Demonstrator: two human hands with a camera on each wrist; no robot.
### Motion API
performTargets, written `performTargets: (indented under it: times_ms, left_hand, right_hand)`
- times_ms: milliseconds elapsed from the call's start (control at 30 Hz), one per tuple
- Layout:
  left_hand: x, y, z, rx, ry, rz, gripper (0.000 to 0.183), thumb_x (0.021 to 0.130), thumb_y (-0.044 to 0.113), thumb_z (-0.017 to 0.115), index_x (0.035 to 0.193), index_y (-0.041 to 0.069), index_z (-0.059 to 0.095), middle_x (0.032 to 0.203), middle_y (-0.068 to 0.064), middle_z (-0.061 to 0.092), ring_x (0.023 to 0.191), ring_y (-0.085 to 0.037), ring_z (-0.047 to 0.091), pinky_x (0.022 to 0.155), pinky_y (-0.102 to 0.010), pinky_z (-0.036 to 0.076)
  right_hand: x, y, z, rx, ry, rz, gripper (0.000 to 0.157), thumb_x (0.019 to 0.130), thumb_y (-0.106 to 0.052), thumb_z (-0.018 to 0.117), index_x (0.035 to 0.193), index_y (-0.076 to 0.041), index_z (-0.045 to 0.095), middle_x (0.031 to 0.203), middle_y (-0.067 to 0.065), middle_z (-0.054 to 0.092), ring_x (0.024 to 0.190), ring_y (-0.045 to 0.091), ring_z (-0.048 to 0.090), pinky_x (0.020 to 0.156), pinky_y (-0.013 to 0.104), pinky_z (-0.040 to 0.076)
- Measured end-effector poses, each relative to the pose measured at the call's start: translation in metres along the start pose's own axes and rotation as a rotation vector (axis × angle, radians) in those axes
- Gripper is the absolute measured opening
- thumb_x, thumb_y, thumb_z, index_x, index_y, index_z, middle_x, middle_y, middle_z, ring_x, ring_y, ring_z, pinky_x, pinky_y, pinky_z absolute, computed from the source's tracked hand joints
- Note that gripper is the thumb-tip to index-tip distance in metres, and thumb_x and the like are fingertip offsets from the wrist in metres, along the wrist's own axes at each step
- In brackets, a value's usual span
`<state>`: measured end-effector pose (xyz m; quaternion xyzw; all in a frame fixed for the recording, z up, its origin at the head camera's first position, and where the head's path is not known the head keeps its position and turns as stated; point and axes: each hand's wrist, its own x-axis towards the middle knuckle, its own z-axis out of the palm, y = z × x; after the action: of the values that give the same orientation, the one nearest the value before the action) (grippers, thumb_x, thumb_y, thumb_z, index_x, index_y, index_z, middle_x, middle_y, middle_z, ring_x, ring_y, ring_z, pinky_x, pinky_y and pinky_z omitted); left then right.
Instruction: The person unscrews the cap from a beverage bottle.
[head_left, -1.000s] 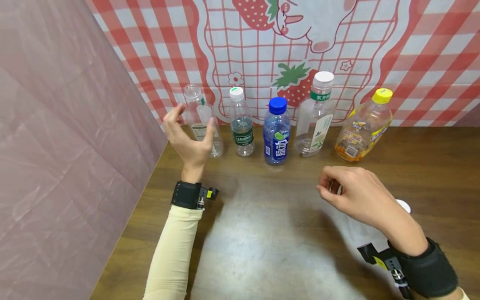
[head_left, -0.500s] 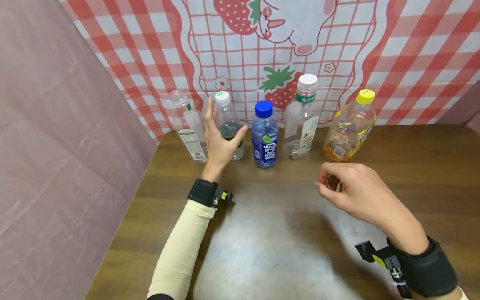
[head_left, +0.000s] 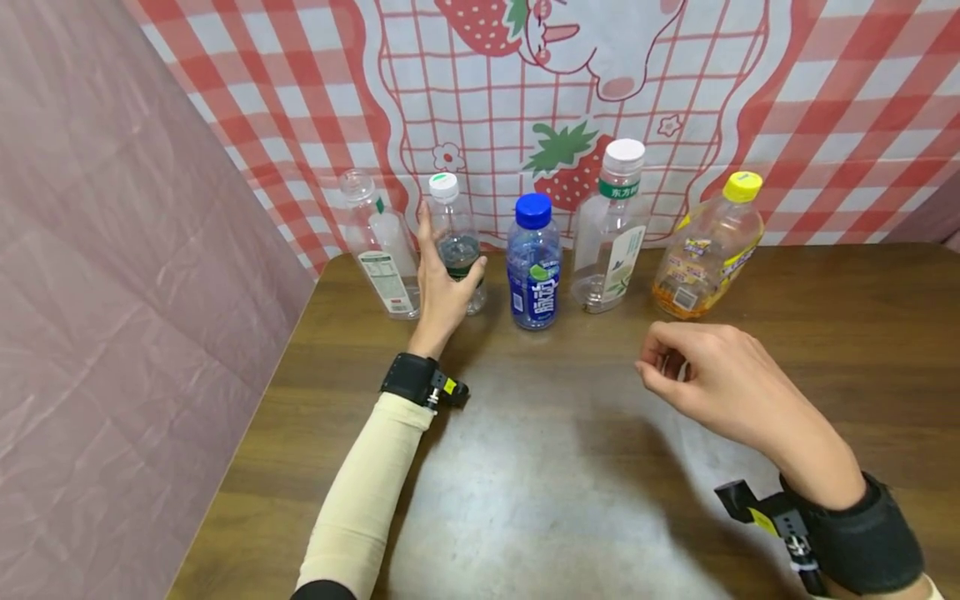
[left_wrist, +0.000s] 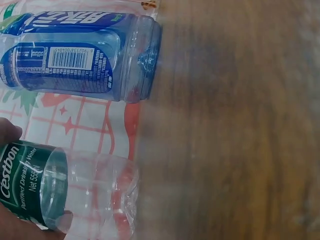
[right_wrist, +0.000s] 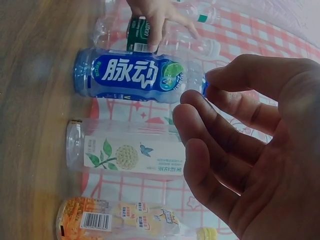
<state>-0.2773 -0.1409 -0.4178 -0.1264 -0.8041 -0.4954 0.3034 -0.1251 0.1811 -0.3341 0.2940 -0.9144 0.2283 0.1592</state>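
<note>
My left hand [head_left: 445, 292] is around a clear water bottle [head_left: 459, 229] with a white cap and green Cestbon label. Its thumb lies on one side and its fingers on the other, as the left wrist view shows at the label [left_wrist: 32, 185]. The bottle stands upright on the table. My right hand [head_left: 708, 379] hovers over the table with loosely curled fingers and holds nothing. It is nearest the yellow-capped bottle [head_left: 705, 258], whose base is orange, and a tall clear bottle [head_left: 611, 242] with a white cap.
A blue-capped bottle [head_left: 534, 267] with a blue label stands just right of the held bottle. Left of my left hand stands an uncapped clear bottle [head_left: 382, 250]. All line the back of the wooden table [head_left: 525, 467], before a red checked cloth [head_left: 315, 100].
My left hand has moved right from the uncapped bottle to the water bottle and closed around it. The right hand stays nearly still. The head view has shifted slightly.
</note>
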Motion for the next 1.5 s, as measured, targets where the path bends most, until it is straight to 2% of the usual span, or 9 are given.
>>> performTargets:
  times_ms: [300,433,533,700,833,967,1067,1267,1500]
  left_hand:
    - [-0.006,0.019,0.003,-0.018,-0.034,0.026,0.105,0.086,0.012,0.076,0.165,0.02,0.007,0.161,-0.016,0.038,0.128,-0.026,0.054,0.109,-0.042,0.047]
    - [-0.007,0.041,-0.005,-0.058,-0.022,0.103,0.104,0.084,0.009,0.076,0.163,0.016,0.01,0.13,-0.02,0.055,0.118,-0.027,0.057,0.097,-0.04,0.053]
    - [-0.007,0.063,-0.015,-0.066,-0.037,0.182,0.104,0.083,0.01,0.077,0.163,0.016,0.011,0.127,-0.02,0.055,0.117,-0.027,0.057,0.095,-0.039,0.054]
    - [-0.013,0.099,-0.028,-0.077,-0.148,0.317,0.108,0.081,0.012,0.078,0.165,0.027,0.011,0.125,-0.02,0.057,0.117,-0.027,0.057,0.096,-0.042,0.052]
    - [-0.022,0.123,-0.027,-0.085,-0.288,0.363,0.111,0.079,0.011,0.081,0.165,0.033,0.013,0.124,-0.018,0.058,0.116,-0.026,0.057,0.094,-0.042,0.054]
    - [-0.033,0.138,-0.018,-0.02,-0.413,0.374,0.109,0.077,0.016,0.081,0.164,0.031,0.018,0.127,-0.015,0.058,0.111,-0.021,0.058,0.09,-0.038,0.056]
    - [-0.042,0.145,-0.012,0.032,-0.497,0.395,0.105,0.077,0.019,0.08,0.164,0.028,0.022,0.128,-0.012,0.057,0.105,-0.018,0.058,0.086,-0.034,0.056]
    - [-0.056,0.158,-0.005,0.157,-0.613,0.459,0.103,0.077,0.025,0.08,0.163,0.029,0.025,0.113,-0.004,0.053,0.075,-0.011,0.049,0.064,-0.023,0.046]
    - [-0.065,0.173,0.0,0.398,-0.586,0.596,0.097,0.079,0.032,0.082,0.161,0.037,0.03,0.108,-0.001,0.051,0.075,-0.01,0.041,0.062,-0.023,0.039]
  right_hand:
    - [-0.01,0.005,0.0,0.011,-0.007,0.018,0.027,0.078,-0.009,0.079,0.078,-0.031,0.062,0.067,-0.022,0.056,0.063,-0.008,0.05,0.054,0.021,0.039]
    - [-0.014,0.007,-0.002,0.01,-0.007,0.026,0.027,0.079,-0.009,0.079,0.078,-0.03,0.063,0.068,-0.021,0.056,0.064,-0.007,0.05,0.054,0.021,0.039]
    - [-0.015,0.007,-0.004,0.01,-0.006,0.026,0.027,0.08,-0.009,0.079,0.078,-0.03,0.063,0.068,-0.021,0.056,0.064,-0.007,0.05,0.054,0.021,0.04]
    - [-0.013,0.005,-0.008,0.021,-0.005,0.021,0.026,0.081,-0.008,0.079,0.079,-0.029,0.063,0.067,-0.02,0.056,0.063,-0.007,0.05,0.055,0.021,0.041]
    - [-0.011,0.003,-0.014,0.027,0.027,0.02,0.024,0.082,-0.008,0.08,0.079,-0.026,0.064,0.066,-0.018,0.056,0.061,-0.006,0.05,0.054,0.021,0.041]
    - [-0.011,0.003,-0.023,0.021,0.084,0.038,0.017,0.086,-0.012,0.08,0.082,-0.024,0.067,0.066,-0.016,0.058,0.06,-0.004,0.049,0.055,0.02,0.041]
    - [-0.012,0.002,-0.028,0.097,0.146,0.075,0.015,0.098,-0.016,0.068,0.084,-0.022,0.069,0.069,-0.013,0.062,0.061,-0.003,0.054,0.057,0.017,0.043]
    - [-0.012,-0.001,-0.032,0.332,0.312,0.112,0.038,0.111,-0.023,0.041,0.089,-0.016,0.071,0.072,-0.003,0.067,0.06,0.002,0.059,0.06,0.013,0.045]
    - [-0.011,-0.004,-0.036,0.052,0.325,0.226,0.048,0.107,-0.043,0.047,0.064,-0.025,0.058,0.054,-0.01,0.052,0.052,0.001,0.043,0.051,0.029,0.029]
